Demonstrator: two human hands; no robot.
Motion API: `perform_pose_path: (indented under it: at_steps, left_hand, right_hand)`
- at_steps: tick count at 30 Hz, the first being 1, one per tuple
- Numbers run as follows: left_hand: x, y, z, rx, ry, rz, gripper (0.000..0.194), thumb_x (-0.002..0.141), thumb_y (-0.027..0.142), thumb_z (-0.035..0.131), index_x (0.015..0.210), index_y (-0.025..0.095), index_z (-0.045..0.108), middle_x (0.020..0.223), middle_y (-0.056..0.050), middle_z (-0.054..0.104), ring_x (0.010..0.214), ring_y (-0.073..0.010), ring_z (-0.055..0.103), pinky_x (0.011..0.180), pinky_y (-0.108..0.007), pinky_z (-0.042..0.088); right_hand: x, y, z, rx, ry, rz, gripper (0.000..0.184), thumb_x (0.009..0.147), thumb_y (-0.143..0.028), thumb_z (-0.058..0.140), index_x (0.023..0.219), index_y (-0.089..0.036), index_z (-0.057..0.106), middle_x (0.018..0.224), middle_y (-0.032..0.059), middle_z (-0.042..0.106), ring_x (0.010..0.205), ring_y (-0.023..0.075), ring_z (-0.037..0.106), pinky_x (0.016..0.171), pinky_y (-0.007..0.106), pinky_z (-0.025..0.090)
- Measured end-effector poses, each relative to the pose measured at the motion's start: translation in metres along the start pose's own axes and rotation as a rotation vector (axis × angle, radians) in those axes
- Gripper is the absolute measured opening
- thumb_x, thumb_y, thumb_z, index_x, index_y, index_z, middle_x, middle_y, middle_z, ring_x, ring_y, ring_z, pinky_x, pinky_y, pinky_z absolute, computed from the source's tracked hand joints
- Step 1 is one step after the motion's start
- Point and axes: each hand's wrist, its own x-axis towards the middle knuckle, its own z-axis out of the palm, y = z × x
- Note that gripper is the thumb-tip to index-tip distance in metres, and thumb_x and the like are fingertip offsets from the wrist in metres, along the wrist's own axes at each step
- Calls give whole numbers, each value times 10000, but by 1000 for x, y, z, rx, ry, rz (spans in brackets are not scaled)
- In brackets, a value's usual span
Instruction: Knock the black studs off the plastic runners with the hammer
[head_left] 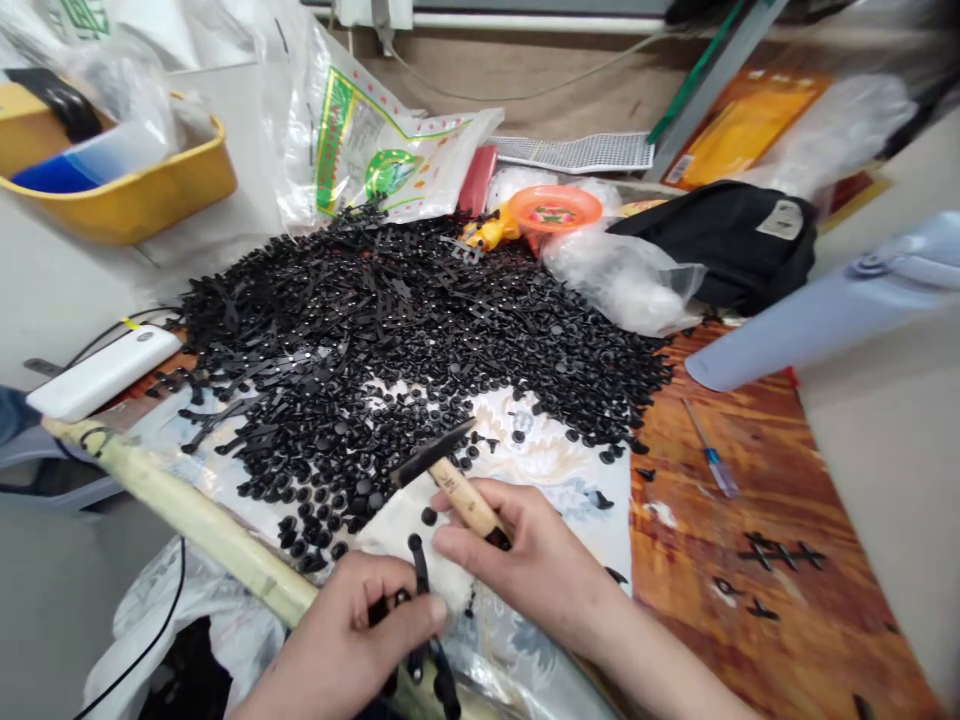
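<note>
My right hand (510,540) is closed round the short wooden handle of a hammer (461,495), whose dark head points up and away over the work spot. In my left hand (382,610) are several black plastic strip pieces (420,565), pinched between thumb and fingers; some hang below the hand. Both hands meet over a white block or pad (397,520), where a small black round cap (428,516) lies near my right fingertips. Just beyond the hammer head spreads a big pile of small black plastic parts (420,310).
A pale wooden pole (195,520) slants across the left front. On the right lie a screwdriver (712,455) and loose black pieces (780,552), beside a pale blue bottle (810,310). Behind stand plastic bags (390,150), an orange dish (555,207) and a black bag (727,245). A yellow basket (142,205) hangs at left.
</note>
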Motion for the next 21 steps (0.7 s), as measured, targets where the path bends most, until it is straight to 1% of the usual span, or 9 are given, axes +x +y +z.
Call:
perform_pose_path:
  at_steps: [2, 4, 6, 9, 12, 14, 17, 19, 21]
  left_hand:
    - [-2, 2, 1, 65, 6, -36, 287, 706, 437, 654, 570, 192, 591, 610, 8, 535, 651, -189, 516, 635, -277, 387]
    - [-4, 6, 2, 67, 76, -41, 221, 665, 401, 687, 615, 192, 641, 672, -14, 619, 715, -218, 571, 693, -299, 421]
    - [-6, 8, 4, 3, 103, -36, 180, 630, 371, 719, 637, 199, 667, 672, -14, 656, 716, -221, 586, 696, -297, 436]
    - [-8, 8, 5, -125, 109, -26, 155, 641, 352, 733, 687, 205, 718, 681, -14, 691, 701, -213, 594, 680, -286, 442]
    - [-10, 4, 4, -203, 167, -34, 189, 656, 401, 741, 682, 215, 757, 664, -18, 692, 689, -212, 579, 675, -283, 435]
    - [-10, 2, -2, -239, 167, -63, 210, 642, 427, 760, 647, 217, 755, 621, -7, 661, 659, -197, 545, 653, -273, 420]
    - [-7, 0, -17, -277, 109, -100, 258, 647, 442, 762, 580, 197, 717, 598, 7, 606, 644, -169, 499, 616, -251, 382]
    - [-2, 1, -27, -287, 107, -125, 250, 646, 425, 763, 583, 189, 705, 613, 13, 598, 652, -158, 487, 614, -241, 361]
    - [5, 3, -34, -262, 64, -134, 244, 640, 412, 761, 591, 182, 695, 594, 21, 573, 620, -143, 461, 599, -242, 337]
  right_hand:
    - [1, -4, 0, 116, -125, 59, 192, 717, -295, 698, 840, -147, 698, 683, -21, 564, 648, 141, 477, 575, 236, 360]
    - [4, -5, 1, 164, -187, 95, 112, 700, -243, 689, 739, -139, 681, 615, -38, 524, 590, 113, 432, 543, 223, 330]
    - [7, -2, 2, 195, -172, 112, 123, 700, -258, 687, 717, -139, 661, 556, -57, 484, 526, 92, 383, 501, 214, 297]
    - [10, 4, 1, 224, -128, 139, 231, 713, -363, 691, 782, -147, 644, 485, -91, 415, 444, 80, 307, 443, 213, 251]
    - [7, 5, -3, 202, -90, 122, 267, 715, -401, 686, 803, -151, 645, 522, -82, 428, 478, 92, 331, 476, 223, 279]
    - [-2, 4, -10, 118, -38, 78, 240, 749, -403, 667, 768, -169, 618, 589, -60, 450, 552, 112, 382, 528, 235, 298]
    - [-25, 7, -22, -181, 49, 1, 295, 947, -444, 467, 789, -211, 552, 650, -33, 497, 614, 150, 478, 566, 260, 327]
    - [-42, 17, -25, -394, 59, -22, 332, 1024, -432, 314, 903, -238, 555, 720, -8, 576, 657, 178, 570, 596, 280, 378]
    - [-55, 30, -23, -541, 50, -36, 308, 1039, -399, 279, 1034, -254, 550, 835, 27, 646, 736, 212, 644, 637, 305, 427]
